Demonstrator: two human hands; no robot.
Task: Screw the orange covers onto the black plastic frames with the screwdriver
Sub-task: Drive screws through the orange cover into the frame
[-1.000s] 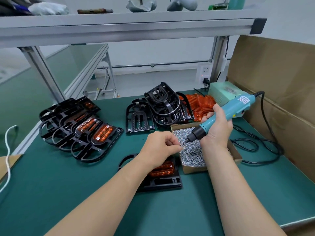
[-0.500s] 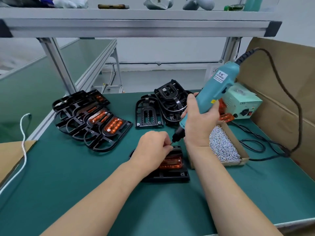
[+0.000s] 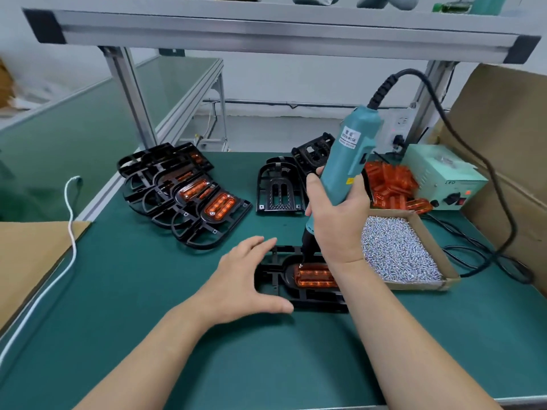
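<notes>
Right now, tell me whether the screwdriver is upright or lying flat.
Nearly upright, leaning slightly: the right hand grips the screwdriver, its bit down at the orange cover, cord end up.

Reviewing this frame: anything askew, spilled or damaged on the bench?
Nothing stands out. The screws lie inside the cardboard box, the orange cover sits in the black frame under the screwdriver that the right hand grips, the left hand touches the frame's end, and the finished frames overlap in a row.
</notes>
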